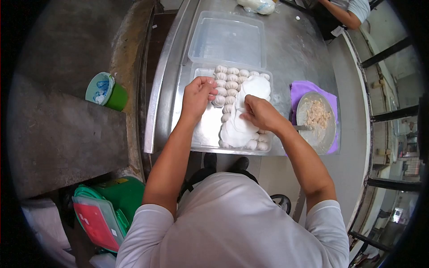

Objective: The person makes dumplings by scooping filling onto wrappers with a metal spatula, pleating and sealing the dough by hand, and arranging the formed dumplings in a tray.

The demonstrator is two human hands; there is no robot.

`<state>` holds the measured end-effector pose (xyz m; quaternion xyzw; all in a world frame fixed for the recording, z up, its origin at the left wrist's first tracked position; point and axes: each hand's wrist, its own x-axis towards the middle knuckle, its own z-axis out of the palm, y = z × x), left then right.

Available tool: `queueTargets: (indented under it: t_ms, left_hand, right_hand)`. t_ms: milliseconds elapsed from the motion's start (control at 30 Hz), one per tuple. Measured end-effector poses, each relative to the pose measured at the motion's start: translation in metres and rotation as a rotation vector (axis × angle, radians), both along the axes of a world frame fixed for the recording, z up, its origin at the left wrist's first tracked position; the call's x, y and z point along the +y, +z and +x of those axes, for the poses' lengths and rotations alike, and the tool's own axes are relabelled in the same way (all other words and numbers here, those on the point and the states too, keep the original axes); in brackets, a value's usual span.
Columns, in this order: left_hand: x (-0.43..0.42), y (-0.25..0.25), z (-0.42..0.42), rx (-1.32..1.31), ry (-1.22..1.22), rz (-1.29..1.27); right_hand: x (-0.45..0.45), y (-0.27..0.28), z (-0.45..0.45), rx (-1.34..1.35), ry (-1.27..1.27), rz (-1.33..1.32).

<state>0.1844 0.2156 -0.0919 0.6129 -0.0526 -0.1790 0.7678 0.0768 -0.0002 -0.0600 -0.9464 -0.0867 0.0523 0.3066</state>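
Below me a clear plastic tray (203,142) holds rows of pleated white dumplings (232,85). Over its right side lies a loose stack of thin round white dough wrappers (237,132), covering part of the rows. My left hand (196,99) is at the leftmost row, its fingers bent but apart, the tips beside a dumpling (218,102); nothing shows in its grasp. With thumb and forefinger, my right hand (262,115) grips a wrapper at the top of the stack. The contact at the fingertips is partly hidden.
A bowl of pale filling (316,114) with a utensil (304,127) rests on a purple cloth (297,91) at right. Beyond the tray lies a clear lid (228,38). A plastic bag (259,5) and another person's arm (339,13) are farther off. A green bucket (117,97) stands left.
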Motion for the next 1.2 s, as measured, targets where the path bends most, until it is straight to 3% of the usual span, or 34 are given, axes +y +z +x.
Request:
queueTargets:
  t_ms: [333, 467, 533, 667, 800, 933, 1000, 1067, 1200]
  left_hand:
    - [0.003, -0.002, -0.011, 0.018, -0.140, 0.019]
    - [0.002, -0.005, -0.012, 0.023, -0.167, 0.012]
    - [0.001, -0.002, -0.013, 0.017, -0.173, 0.013]
    - [-0.004, -0.002, -0.009, -0.035, -0.280, 0.001]
    - [-0.035, 0.027, -0.017, -0.339, -0.264, 0.038]
    - [-0.072, 0.049, -0.029, -0.309, -0.321, -0.110]
    - [-0.086, 0.058, -0.036, -0.021, -0.662, -0.224]
    - [-0.098, 0.063, -0.048, -0.045, -0.694, -0.145]
    - [-0.131, 0.071, -0.086, -0.291, -0.644, 0.075]
  right_hand:
    - [-0.032, 0.008, 0.018, 0.287, -0.301, 0.265]
    - [-0.057, -0.004, 0.018, 0.279, -0.441, 0.488]
    - [-0.063, -0.001, 0.016, 0.287, -0.590, 0.792]
    - [-0.082, 0.010, 0.011, 0.176, -0.632, 1.054]
    - [-0.082, 0.042, -0.002, 0.168, -0.558, 1.088]
    - [-0.062, 0.076, -0.026, 0.206, -0.478, 1.264]
    - [-0.070, 0.071, -0.041, 0.269, -0.421, 1.368]
    - [-0.076, 0.066, -0.063, 0.226, -0.441, 1.411]
    - [-0.081, 0.037, -0.114, 0.083, -0.822, 1.337]
